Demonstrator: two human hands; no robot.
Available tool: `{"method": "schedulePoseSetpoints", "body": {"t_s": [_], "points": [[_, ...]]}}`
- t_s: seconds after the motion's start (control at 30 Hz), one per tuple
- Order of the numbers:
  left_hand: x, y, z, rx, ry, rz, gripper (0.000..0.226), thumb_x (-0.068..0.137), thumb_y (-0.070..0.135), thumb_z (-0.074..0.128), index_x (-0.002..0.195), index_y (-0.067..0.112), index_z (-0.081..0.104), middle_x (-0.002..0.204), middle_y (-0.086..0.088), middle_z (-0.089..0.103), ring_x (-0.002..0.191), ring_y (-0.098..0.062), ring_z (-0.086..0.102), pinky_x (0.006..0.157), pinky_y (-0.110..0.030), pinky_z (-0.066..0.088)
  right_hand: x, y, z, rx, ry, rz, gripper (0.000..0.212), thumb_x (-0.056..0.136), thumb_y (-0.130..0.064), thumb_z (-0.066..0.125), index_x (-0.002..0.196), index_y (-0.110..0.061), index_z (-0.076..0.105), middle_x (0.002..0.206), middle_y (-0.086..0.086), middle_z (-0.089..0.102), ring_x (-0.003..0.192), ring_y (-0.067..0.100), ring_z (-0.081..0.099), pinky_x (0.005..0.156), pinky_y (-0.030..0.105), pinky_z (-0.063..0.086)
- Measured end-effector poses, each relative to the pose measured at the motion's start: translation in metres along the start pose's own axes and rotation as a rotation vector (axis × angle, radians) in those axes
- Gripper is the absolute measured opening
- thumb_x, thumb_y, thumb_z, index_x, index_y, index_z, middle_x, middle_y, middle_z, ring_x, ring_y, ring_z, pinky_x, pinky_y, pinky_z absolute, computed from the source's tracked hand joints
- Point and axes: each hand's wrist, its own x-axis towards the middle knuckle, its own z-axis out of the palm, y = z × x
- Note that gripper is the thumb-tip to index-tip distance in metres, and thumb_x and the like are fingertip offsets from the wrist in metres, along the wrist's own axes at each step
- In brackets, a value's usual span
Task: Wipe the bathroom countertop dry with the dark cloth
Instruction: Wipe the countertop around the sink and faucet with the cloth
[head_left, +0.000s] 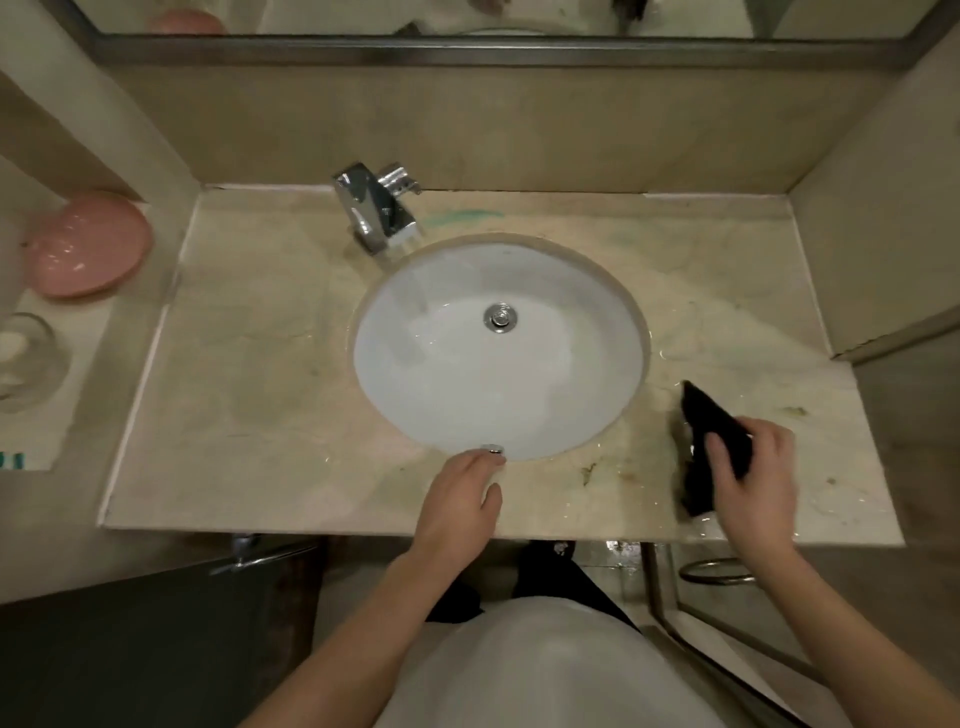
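Currently the dark cloth (714, 447) lies bunched on the worktop (249, 364), near its front-right corner, just right of the sink basin (498, 353). Right hand (753, 473) rests on top of it, fingers (719, 454) curled over the fabric and gripping it. Left hand (462, 493) lies flat at the front edge by the basin rim, fingers relaxed and close together, holding nothing. Water glints on the stone around the cloth and along the front edge; brownish marks show between basin and cloth.

Judgement: cloth is soft, limp and light, probably damp, so it will fold and drag rather than slide stiffly. Best held from above with a broad palm over the bunched middle, pressing it flat.
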Motion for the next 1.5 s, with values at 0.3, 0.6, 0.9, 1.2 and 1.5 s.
{"method": "schedulePoseSetpoints", "body": {"t_s": [0.3,0.6,0.9,1.2,1.5], "points": [[0.033,0.020,0.025,0.078,-0.052,-0.010,0.039,0.106,0.027,0.042,0.140,0.012,0.056,0.137,-0.003,0.060,0.126,-0.019,0.054,0.110,-0.030,0.037,0.048,0.132,-0.047,-0.256,0.116,0.187,0.057,0.095,-0.033,0.038,0.141,-0.002,0.048,0.145,0.024,0.044,0.122,0.048,0.042,0.104,0.055,0.037],[0.042,0.034,0.039,-0.116,0.019,-0.223,0.033,0.105,0.024,0.044,0.131,0.015,0.063,0.125,0.002,0.064,0.112,-0.011,0.059,0.097,-0.020,0.039,0.007,0.032,0.071,-0.146,0.023,-0.015,0.039,0.098,-0.011,0.057,0.137,-0.009,0.055,0.147,0.016,0.044,0.107,0.035,0.042,0.093,0.048,0.046],[0.043,0.012,0.012,-0.159,-0.032,-0.224,0.035,0.106,0.034,0.042,0.136,0.023,0.057,0.131,0.013,0.059,0.113,-0.002,0.056,0.098,-0.021,0.044,0.000,-0.086,0.134,0.080,-0.170,-0.084,0.030,0.104,-0.021,0.047,0.132,-0.018,0.057,0.135,-0.004,0.050,0.111,0.017,0.043,0.097,0.035,0.047],[0.063,-0.003,0.001,-0.143,-0.177,-0.134,0.023,0.104,0.024,0.049,0.118,0.027,0.068,0.112,0.018,0.067,0.097,0.003,0.059,0.078,-0.003,0.039,0.007,-0.017,0.007,0.095,0.141,0.055,0.024,0.100,-0.012,0.056,0.124,-0.014,0.061,0.120,-0.001,0.057,0.112,0.019,0.053,0.096,0.033,0.042],[0.074,-0.012,0.005,-0.068,-0.296,-0.052,0.022,0.102,0.022,0.051,0.114,0.029,0.068,0.106,0.017,0.070,0.101,-0.003,0.065,0.092,-0.024,0.049,-0.025,0.054,0.012,-0.031,0.142,0.393,0.042,0.100,-0.021,0.055,0.140,-0.009,0.054,0.142,0.010,0.044,0.128,0.030,0.047,0.108,0.042,0.040]]}}
